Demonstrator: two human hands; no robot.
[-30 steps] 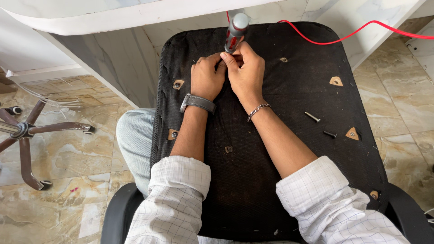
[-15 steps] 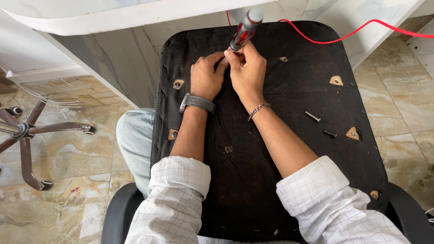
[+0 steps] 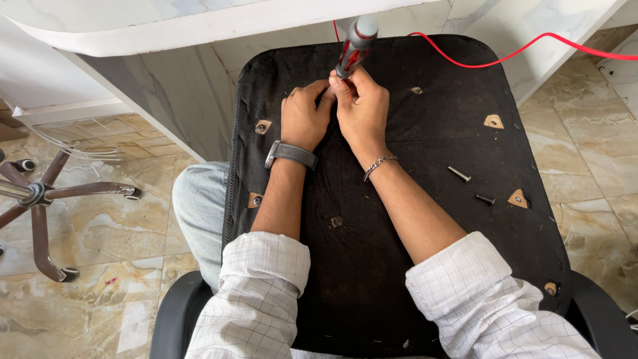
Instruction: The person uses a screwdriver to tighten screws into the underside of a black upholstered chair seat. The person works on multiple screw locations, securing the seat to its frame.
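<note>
Up near the far edge of the black seat panel [image 3: 399, 266], the right hand [image 3: 362, 110] is clamped around a red-and-grey screwdriver [image 3: 355, 45], tilted slightly. Just beside it, touching, the left hand [image 3: 302, 119] pinches at the tool's tip. Two loose bolts [image 3: 458, 174] lie well right of the hands.

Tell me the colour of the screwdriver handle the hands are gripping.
The screwdriver handle is red and black with a grey cap, seen in the head view.
</note>
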